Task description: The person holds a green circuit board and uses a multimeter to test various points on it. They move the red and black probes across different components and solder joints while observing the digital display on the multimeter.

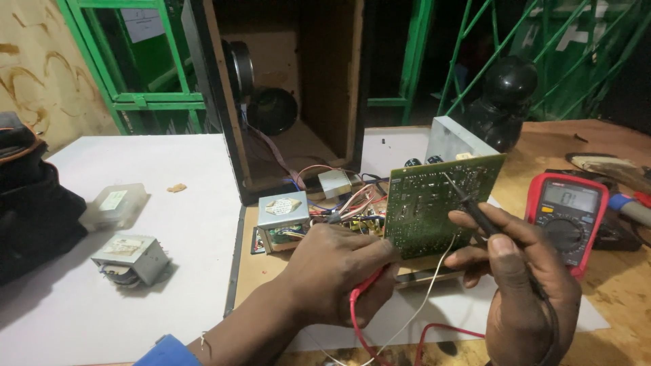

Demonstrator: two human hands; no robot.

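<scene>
The left hand [336,271] held the green circuit board [434,203] upright with a red probe [366,285]; the right hand [522,285] pressed a black probe [468,200] on it. The red meter [569,217] was on, so testing seemed under way, not finished.

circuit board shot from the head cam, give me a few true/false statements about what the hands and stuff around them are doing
1. The right hand holds a black probe with its tip against the green circuit board. True.
2. The left hand is empty and lies flat on the table. False: it grips the board's lower edge and a red lead runs out from under it.
3. A red multimeter lies to the right of the board. True.
4. The circuit board lies flat on the table. False: it is held up on edge, its green side facing the camera.
5. A loose transformer sits on the white sheet at the left. True.
</scene>
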